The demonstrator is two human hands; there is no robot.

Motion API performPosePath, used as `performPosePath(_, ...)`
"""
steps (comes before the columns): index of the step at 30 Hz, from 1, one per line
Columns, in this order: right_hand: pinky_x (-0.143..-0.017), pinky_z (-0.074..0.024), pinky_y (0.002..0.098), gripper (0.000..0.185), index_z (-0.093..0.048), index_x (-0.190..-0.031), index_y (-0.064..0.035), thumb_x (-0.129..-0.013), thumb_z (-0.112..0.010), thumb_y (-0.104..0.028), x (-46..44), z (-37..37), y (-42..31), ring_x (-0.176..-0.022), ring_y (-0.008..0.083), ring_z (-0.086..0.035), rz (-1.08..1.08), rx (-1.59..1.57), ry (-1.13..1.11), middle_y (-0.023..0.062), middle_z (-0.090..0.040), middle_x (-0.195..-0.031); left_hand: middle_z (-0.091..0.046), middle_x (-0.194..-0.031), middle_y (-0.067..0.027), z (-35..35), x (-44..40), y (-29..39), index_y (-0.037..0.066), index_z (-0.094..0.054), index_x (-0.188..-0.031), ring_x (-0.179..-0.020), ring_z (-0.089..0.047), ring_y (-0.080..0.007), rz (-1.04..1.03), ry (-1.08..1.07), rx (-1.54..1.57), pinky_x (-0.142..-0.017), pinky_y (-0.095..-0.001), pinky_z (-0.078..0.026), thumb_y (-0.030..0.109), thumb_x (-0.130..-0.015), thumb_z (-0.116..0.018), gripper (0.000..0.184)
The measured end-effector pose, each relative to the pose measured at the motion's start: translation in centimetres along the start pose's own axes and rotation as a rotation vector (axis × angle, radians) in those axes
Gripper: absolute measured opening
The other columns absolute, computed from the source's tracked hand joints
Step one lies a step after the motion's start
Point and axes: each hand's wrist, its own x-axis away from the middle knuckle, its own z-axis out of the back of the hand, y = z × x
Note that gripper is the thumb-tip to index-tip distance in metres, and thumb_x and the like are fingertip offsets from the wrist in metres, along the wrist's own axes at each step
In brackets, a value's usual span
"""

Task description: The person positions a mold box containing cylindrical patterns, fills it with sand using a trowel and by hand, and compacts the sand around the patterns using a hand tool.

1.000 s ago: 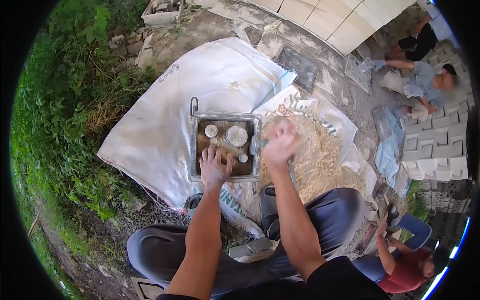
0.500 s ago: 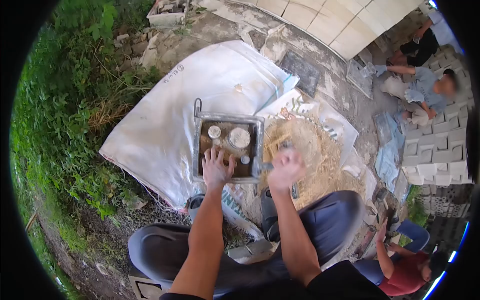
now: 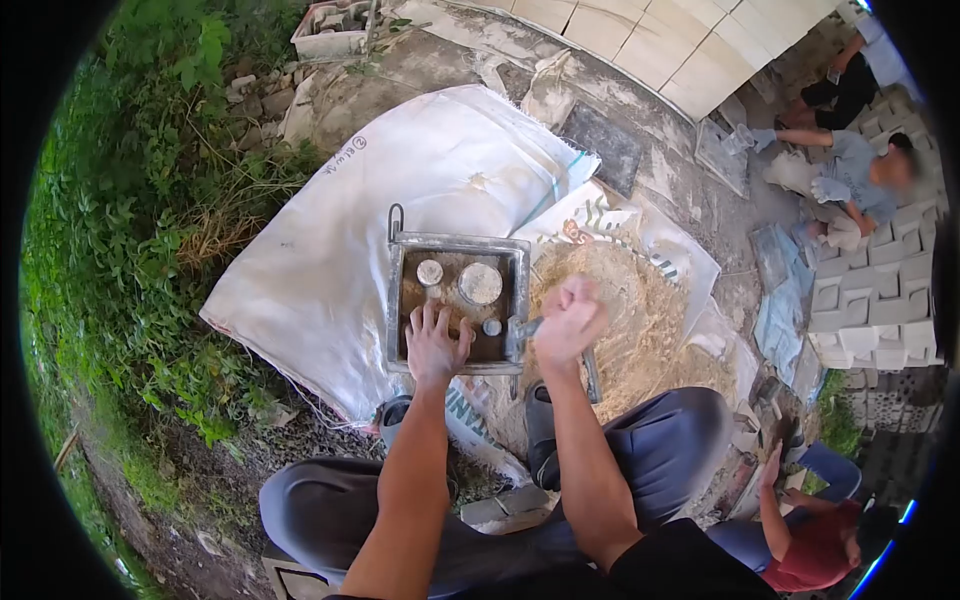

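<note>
A square metal moulding frame holds packed brown sand. In the sand sit a large round pale disc, a smaller disc and a small grey plug. My left hand lies over the frame's near left part, fingers spread on the sand. To the right, my right hand is closed, slightly blurred, round the handle of what looks like a hammer. Its head is at the frame's right wall; whether they touch I cannot tell.
White woven sacks lie under and behind the frame. Loose sand is heaped at right, with a metal bar on its near edge. Pale moulded blocks are stacked at far right, near a seated person. Another person sits lower right.
My right hand has shifted slightly up and left, staying closed at the frame's right side. My left hand stays on the sand. The view has moved slightly.
</note>
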Motion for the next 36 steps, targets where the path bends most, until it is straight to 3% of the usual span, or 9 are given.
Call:
performPosePath(3,-0.041,-0.0144,0.0265,0.045,-0.031,-0.058,-0.0104,-0.095,-0.036,-0.036,-0.3,-1.4,1.0,-0.045,0.0066,-0.023,0.073,-0.126,0.155,-0.0045,-0.024,-0.052,-0.051,-0.122,-0.0094,-0.1,0.0,-0.1,0.006,-0.060,-0.103,-0.115,-0.044,-0.0313,0.011,0.007,-0.007,-0.093,-0.0441,-0.039,0.033,-0.083,-0.058,0.033)
performPosePath(6,-0.042,-0.0163,0.0260,0.042,-0.032,-0.059,-0.0094,-0.094,-0.039,-0.033,-1.4,0.2,3.3,-0.046,0.0073,-0.024,0.214,0.053,0.044,-0.0047,-0.028,-0.054,-0.051,-0.121,-0.0091,0.2,-0.1,0.2,0.008,-0.060,-0.102,-0.115,-0.044,-0.0312,0.003,0.006,0.028,-0.093,-0.0439,-0.039,0.032,-0.082,-0.059,0.031)
performPosePath(8,-0.039,-0.0181,0.0258,0.042,-0.029,-0.057,-0.0148,-0.093,-0.041,-0.034,-3.0,-1.4,1.4,-0.043,0.0075,-0.023,-0.038,-0.022,0.039,-0.0042,-0.026,-0.053,-0.051,-0.121,-0.0090,-0.1,0.2,0.5,0.008,-0.060,-0.102,-0.115,-0.044,-0.0312,-0.005,0.007,0.036,-0.093,-0.0441,-0.039,0.032,-0.082,-0.059,0.031)
performPosePath(11,-0.040,-0.0170,0.0257,0.042,-0.027,-0.058,-0.0136,-0.093,-0.040,-0.033,-4.1,-3.5,2.0,-0.044,0.0069,-0.022,-0.045,-0.150,0.253,-0.0042,-0.024,-0.054,-0.051,-0.120,-0.0091,-0.3,-0.1,-0.3,0.008,-0.060,-0.102,-0.114,-0.044,-0.0312,-0.008,0.021,0.041,-0.092,-0.0447,-0.039,0.032,-0.081,-0.060,0.031)
performPosePath(14,-0.040,-0.0171,0.0254,0.041,-0.028,-0.059,-0.0125,-0.092,-0.039,-0.033,-5.1,-2.4,3.3,-0.044,0.0070,-0.022,0.150,0.115,0.029,-0.0044,-0.023,-0.054,-0.052,-0.119,-0.0094,0.0,-0.1,0.0,0.008,-0.060,-0.101,-0.114,-0.045,-0.0307,-0.003,0.028,0.043,-0.091,-0.0442,-0.039,0.032,-0.082,-0.059,0.031)
performPosePath(23,-0.040,-0.0183,0.0252,0.038,-0.026,-0.060,-0.0131,-0.090,-0.040,-0.032,-8.2,-4.1,3.3,-0.046,0.0076,-0.024,0.013,-0.011,-0.028,-0.0041,-0.023,-0.054,-0.051,-0.124,-0.0123,-0.3,0.1,-0.2,0.007,-0.061,-0.103,-0.115,-0.045,-0.0334,0.016,-0.001,0.043,-0.092,-0.0458,-0.039,0.035,-0.083,-0.057,0.035)
performPosePath(28,-0.040,-0.0194,0.0252,0.036,-0.025,-0.061,-0.0137,-0.091,-0.039,-0.030,-7.0,-4.2,4.4,-0.046,0.0071,-0.025,0.177,0.042,0.109,-0.0046,-0.023,-0.054,-0.051,-0.124,-0.0115,-0.1,-0.2,-0.2,0.008,-0.061,-0.102,-0.114,-0.045,-0.0331,0.009,-0.012,0.025,-0.092,-0.0461,-0.039,0.036,-0.082,-0.057,0.035)
performPosePath(32,-0.041,-0.0192,0.0248,0.040,-0.029,-0.059,-0.0127,-0.091,-0.042,-0.033,-8.6,-4.4,3.6,-0.045,0.0079,-0.027,-0.019,-0.119,-0.083,-0.0039,-0.025,-0.053,-0.051,-0.123,-0.0116,-0.3,-0.1,-0.3,0.007,-0.061,-0.102,-0.114,-0.045,-0.0327,0.002,0.022,0.019,-0.091,-0.0451,-0.039,0.037,-0.082,-0.057,0.036)
performPosePath(36,-0.044,-0.0206,0.0247,0.042,-0.033,-0.058,-0.0092,-0.094,-0.041,-0.029,-7.6,-4.1,1.6,-0.049,0.0065,-0.029,-0.064,-0.189,-0.522,-0.0035,-0.029,-0.054,-0.051,-0.124,-0.0119,-0.1,0.0,-0.3,0.006,-0.061,-0.102,-0.115,-0.044,-0.0330,0.008,0.002,0.035,-0.092,-0.0445,-0.039,0.037,-0.083,-0.055,0.037)
